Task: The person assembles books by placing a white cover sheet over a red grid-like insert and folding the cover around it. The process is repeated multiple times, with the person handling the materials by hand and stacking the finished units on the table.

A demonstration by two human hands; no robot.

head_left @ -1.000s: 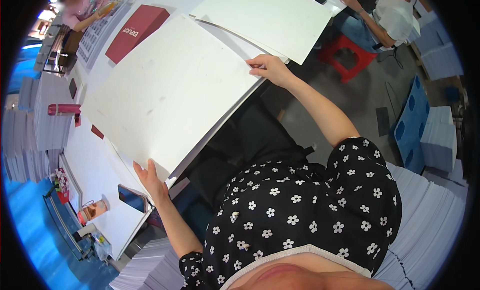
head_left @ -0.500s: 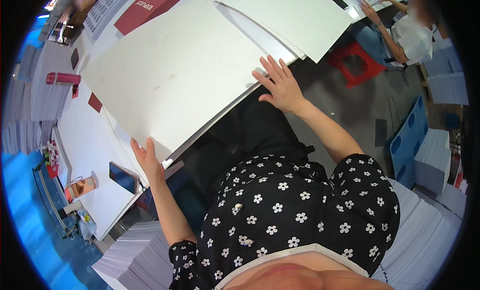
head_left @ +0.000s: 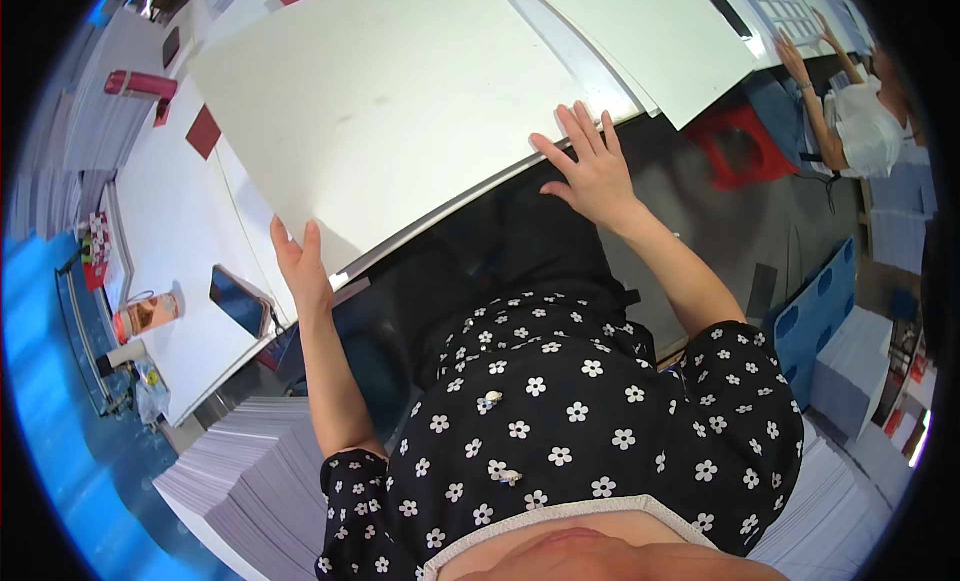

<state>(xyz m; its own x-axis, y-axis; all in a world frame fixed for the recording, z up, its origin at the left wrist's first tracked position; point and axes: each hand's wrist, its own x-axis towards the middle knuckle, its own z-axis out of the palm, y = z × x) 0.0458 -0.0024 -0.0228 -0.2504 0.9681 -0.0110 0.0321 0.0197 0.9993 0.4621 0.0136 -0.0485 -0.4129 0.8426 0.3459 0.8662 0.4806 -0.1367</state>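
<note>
A large white board (head_left: 380, 131) lies flat on the white table, its long near side along the table's front edge. By its near left corner, my left hand (head_left: 302, 271) is held edge-on, thumb and finger stretched and apart. The fingertips touch or nearly touch the board's left side; the remaining fingers are hidden. Toward the right end of the near side, my right hand (head_left: 592, 171) is open, its fingers spread over the edge with the thumb apart. Neither hand grips anything that I can see.
Another white board (head_left: 650, 41) lies farther right. On the left are a phone (head_left: 240, 301), a jar (head_left: 147, 316), a pink flask (head_left: 140, 84) and a dark red card (head_left: 203, 133). Paper stacks (head_left: 245, 476) stand around me. A person (head_left: 865, 131) works at far right near a red stool (head_left: 740, 146).
The whole view has shifted, so the board sits higher in it. Both hands keep nearly the same places along the board's edges.
</note>
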